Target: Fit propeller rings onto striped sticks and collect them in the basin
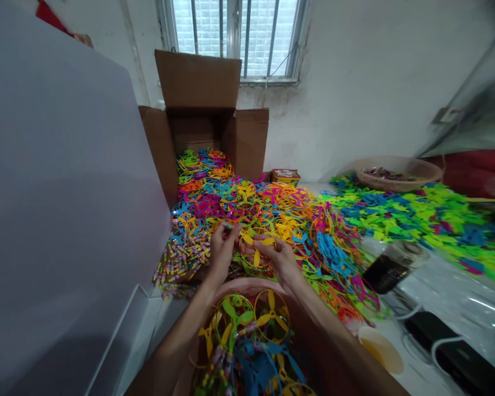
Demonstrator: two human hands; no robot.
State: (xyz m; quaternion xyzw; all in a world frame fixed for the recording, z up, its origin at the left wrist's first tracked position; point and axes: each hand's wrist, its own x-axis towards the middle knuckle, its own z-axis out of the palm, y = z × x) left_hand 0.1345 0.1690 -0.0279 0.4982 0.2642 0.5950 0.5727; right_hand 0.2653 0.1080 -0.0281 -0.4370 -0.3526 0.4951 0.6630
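Note:
My right hand (281, 258) is closed on a yellow ringed propeller (257, 242) in the middle of the view. Just left of it, my left hand (224, 247) has its thumb and fingers pinched together; what they hold is too small to name. Both hands are over a heap of colourful ringed propellers (289, 206). Below them, between my forearms, a pink tub (247, 284) holds more yellow and green propellers, blue pieces and patterned sticks. Many patterned sticks (183, 258) lie left of my left hand.
An open cardboard box (251, 140) spills propellers at the back. Green and blue pieces (396, 212) lie right, beside a shallow basket (400, 170). A dark can (391, 267), a cup (381, 349) and a black device (449, 346) stand right. A pale panel (66, 192) rises left.

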